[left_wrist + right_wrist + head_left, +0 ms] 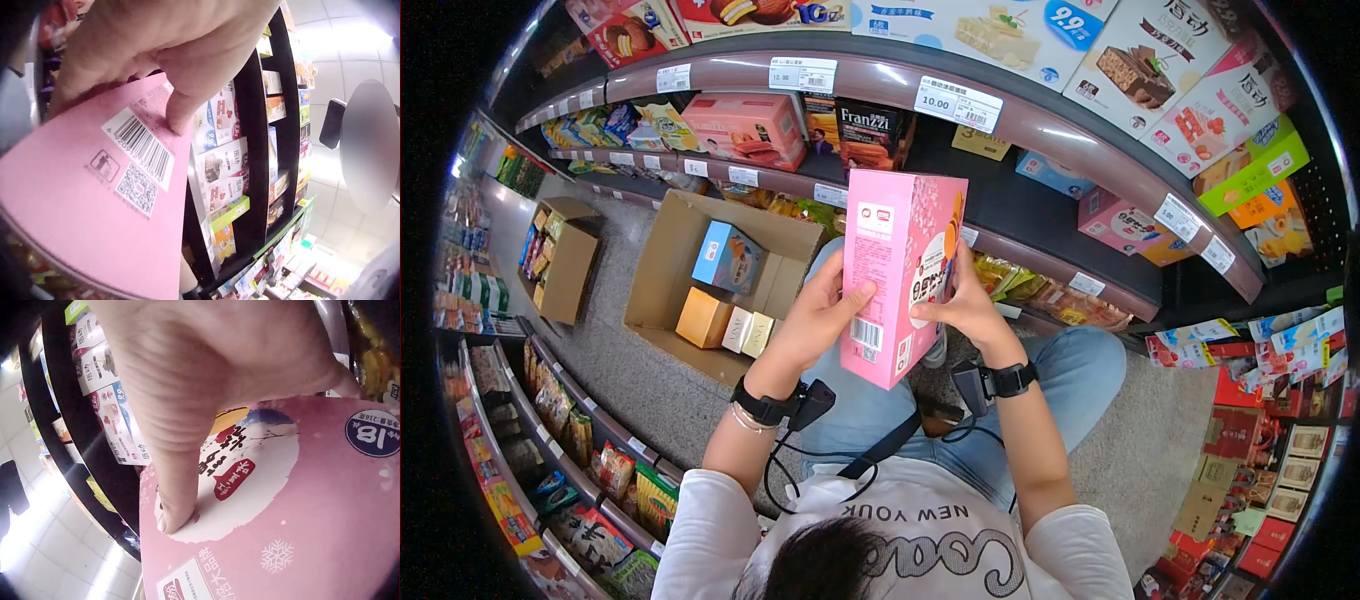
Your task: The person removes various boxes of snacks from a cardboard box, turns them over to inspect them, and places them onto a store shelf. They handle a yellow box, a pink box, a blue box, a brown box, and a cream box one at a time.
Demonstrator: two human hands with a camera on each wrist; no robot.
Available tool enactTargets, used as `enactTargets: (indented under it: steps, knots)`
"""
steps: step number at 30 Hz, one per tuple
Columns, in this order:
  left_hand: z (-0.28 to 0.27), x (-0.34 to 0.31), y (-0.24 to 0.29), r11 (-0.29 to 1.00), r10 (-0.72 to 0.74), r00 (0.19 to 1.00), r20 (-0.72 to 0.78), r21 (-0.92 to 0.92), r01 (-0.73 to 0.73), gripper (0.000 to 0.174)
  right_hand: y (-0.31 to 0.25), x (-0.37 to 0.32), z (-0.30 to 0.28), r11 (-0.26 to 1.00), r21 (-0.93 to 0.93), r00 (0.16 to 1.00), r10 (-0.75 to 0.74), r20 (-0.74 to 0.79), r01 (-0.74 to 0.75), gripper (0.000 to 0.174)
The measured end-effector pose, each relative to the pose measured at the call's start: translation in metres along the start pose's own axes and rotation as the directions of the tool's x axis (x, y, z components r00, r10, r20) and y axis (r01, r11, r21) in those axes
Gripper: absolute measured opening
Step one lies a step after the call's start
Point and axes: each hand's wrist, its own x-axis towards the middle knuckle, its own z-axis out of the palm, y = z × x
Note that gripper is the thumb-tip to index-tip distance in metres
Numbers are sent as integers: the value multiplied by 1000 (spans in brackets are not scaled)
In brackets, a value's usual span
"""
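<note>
Between both hands a pink snack box [876, 255] is held up over the person's lap. The left hand [820, 318] grips its left side, the thumb lying on the panel of printed text above the barcode [139, 147]. On the other side the right hand [970, 308] holds the box, its thumb pressing the white printed patch [250, 506] on the front. The fingers of both hands are largely hidden behind the box. A snowflake print [277, 556] shows on the front in the right wrist view.
An open cardboard carton [655, 290] on the floor holds a blue box [730, 258], an orange box [703, 317] and small cream boxes. Shelves [1060, 130] of packaged snacks curve ahead. Another carton [565, 275] stands at far left. Lower shelving [590, 430] lines the left side.
</note>
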Motion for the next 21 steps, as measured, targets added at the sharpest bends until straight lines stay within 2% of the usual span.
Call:
enactTargets:
  steps: [3, 6, 9, 12, 15, 16, 18, 19, 20, 21]
  knots:
    - [0, 2, -3, 1000, -8, 1000, 3, -9, 8, 45, 3, -1, -3, 999, 12, 999, 29, -14, -29, 117]
    - [1, 4, -5, 997, -29, 999, 27, -64, 31, 50, 4, -3, -4, 999, 35, 999, 23, -26, -22, 114]
    - [5, 8, -11, 998, 38, 998, 49, 53, -41, 73, 3, -5, -6, 999, 48, 998, 26, -62, -23, 109]
    - [16, 14, -16, 987, 56, 997, 50, 149, -63, 97, 10, -9, -12, 994, -71, 980, -95, -174, 84, 105]
    - [25, 29, -29, 977, 20, 1000, -3, 214, -19, 105, 13, -17, -26, 978, -200, 941, -127, -315, 65, 104]
    - [28, 35, -35, 971, 75, 997, 6, 228, -74, 104, 11, -21, -31, 973, -205, 932, -166, -322, 103, 99]
    - [36, 48, -48, 950, 184, 983, 25, 254, -184, 102, 6, -27, -42, 972, -224, 914, -159, -374, 77, 97]
    - [41, 53, -51, 948, 181, 982, 49, 255, -188, 102, 3, -31, -48, 971, -231, 903, -154, -402, 63, 95]
    - [47, 60, -52, 947, 179, 981, 74, 256, -192, 102, -2, -36, -52, 941, -330, 877, -218, -429, 72, 86]
    - [51, 67, -54, 946, 177, 979, 98, 257, -197, 102, -2, -40, -59, 943, -326, 859, -225, -459, 73, 84]
